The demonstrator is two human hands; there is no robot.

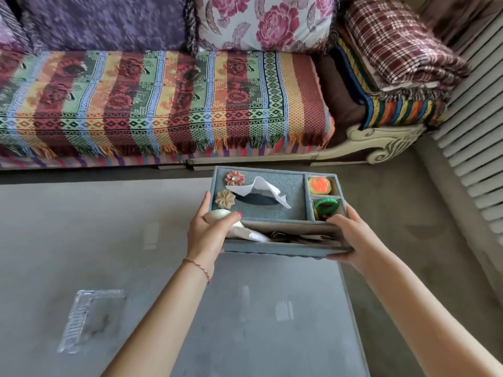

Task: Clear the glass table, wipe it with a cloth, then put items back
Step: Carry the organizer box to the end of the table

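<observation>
Centrally, a blue fabric organiser box [272, 210] is held above the far end of the glass table [163, 268] — left hand [209, 229] gripping its left end, thumb curled over a white object [220, 214]; right hand [351, 238] clasping its right end; a tissue [258, 190] protrudes from the lid slot; the sofa [163, 104] stands beyond.

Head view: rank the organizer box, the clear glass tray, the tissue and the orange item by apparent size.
1. Organizer box, though nearer the camera
2. Clear glass tray
3. Tissue
4. Orange item
</observation>
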